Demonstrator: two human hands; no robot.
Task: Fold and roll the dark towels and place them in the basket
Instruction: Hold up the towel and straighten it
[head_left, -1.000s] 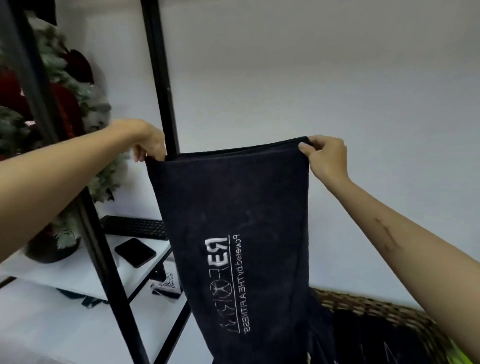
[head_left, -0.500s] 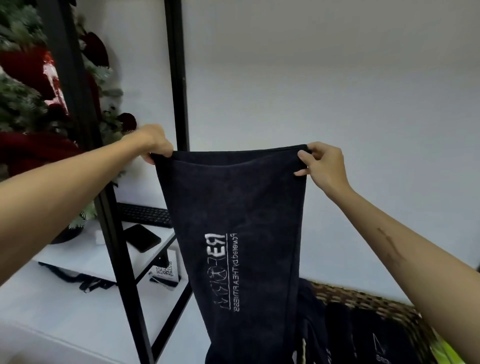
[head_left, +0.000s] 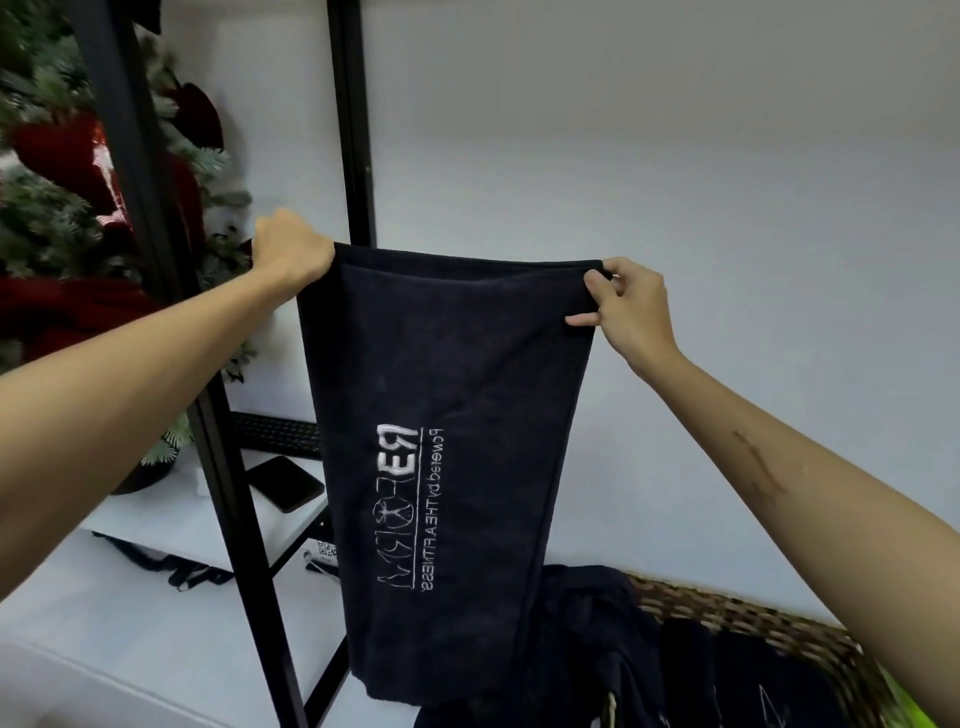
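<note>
So: one dark towel (head_left: 447, 415) held up in the air, both hands on its top edge.

Left hand (head_left: 293, 252) grips the top-left corner, fingers curled round it; right hand (head_left: 631, 306) pinches the top-right corner. Towel hangs lengthwise, doubled over at the top – white logo and text printed sideways on the front, fabric faintly faded. Its lower end hangs just left of the wicker basket (head_left: 753, 618), which holds more dark towels (head_left: 727, 675) – count unclear. One phone (head_left: 284, 483) and one keyboard (head_left: 275, 434) on the white desk (head_left: 156, 514) behind.
</note>
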